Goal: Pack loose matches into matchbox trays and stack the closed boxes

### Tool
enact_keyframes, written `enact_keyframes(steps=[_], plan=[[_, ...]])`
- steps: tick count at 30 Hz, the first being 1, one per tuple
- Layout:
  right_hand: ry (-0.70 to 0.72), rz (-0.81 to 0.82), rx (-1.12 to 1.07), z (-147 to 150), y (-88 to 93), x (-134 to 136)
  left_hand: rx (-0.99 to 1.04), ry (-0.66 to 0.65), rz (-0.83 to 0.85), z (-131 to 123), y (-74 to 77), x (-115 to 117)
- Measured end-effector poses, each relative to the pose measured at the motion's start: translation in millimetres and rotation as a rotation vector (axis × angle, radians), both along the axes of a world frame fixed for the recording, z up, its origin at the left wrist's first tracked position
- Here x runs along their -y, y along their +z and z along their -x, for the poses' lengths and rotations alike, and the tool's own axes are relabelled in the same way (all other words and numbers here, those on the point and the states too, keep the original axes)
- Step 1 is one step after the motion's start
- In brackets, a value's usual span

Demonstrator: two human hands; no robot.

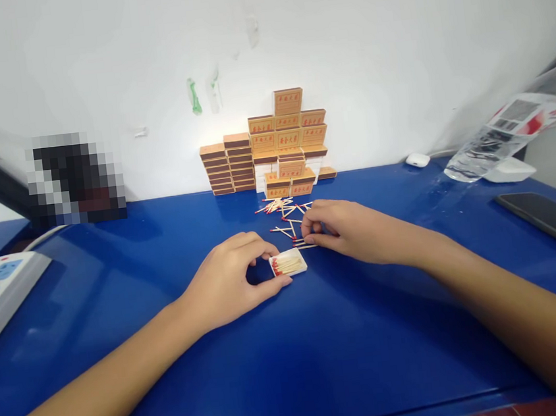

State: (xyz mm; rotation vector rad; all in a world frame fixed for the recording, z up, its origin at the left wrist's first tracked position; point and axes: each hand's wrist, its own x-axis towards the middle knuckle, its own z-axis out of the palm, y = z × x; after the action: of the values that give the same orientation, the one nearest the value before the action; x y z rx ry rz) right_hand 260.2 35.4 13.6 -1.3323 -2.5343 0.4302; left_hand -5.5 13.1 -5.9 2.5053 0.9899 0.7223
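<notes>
My left hand (240,271) grips a small white matchbox tray (302,267) between thumb and fingers on the blue table. Inside the tray lie several matches (288,263), their red heads toward my left hand. My right hand (332,229) is just behind and to the right of the tray, its fingertips pinched at the table beside a few loose matches (306,246). Whether a match is between those fingertips, I cannot make out. Farther back, a loose heap of red-headed matches (278,205) spreads toward the stacked boxes.
Against the wall stand stacked matchboxes (289,139), with more piled to their left (228,167). A power strip (5,283) sits at the left. On the right are a phone (552,219), a clear plastic bottle (480,147) and a small white case (417,160).
</notes>
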Motion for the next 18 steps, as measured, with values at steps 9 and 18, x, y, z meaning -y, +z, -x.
enact_keyframes(steps=[9, 18], plan=[[0.026, 0.054, 0.021, 0.4, 1.9, 0.3, 0.002, -0.005, -0.01, 0.0, 0.4, -0.6], [0.021, 0.053, -0.017, 2.7, 11.3, 7.3, -0.001, -0.005, -0.01, 0.3, -0.8, -0.8]])
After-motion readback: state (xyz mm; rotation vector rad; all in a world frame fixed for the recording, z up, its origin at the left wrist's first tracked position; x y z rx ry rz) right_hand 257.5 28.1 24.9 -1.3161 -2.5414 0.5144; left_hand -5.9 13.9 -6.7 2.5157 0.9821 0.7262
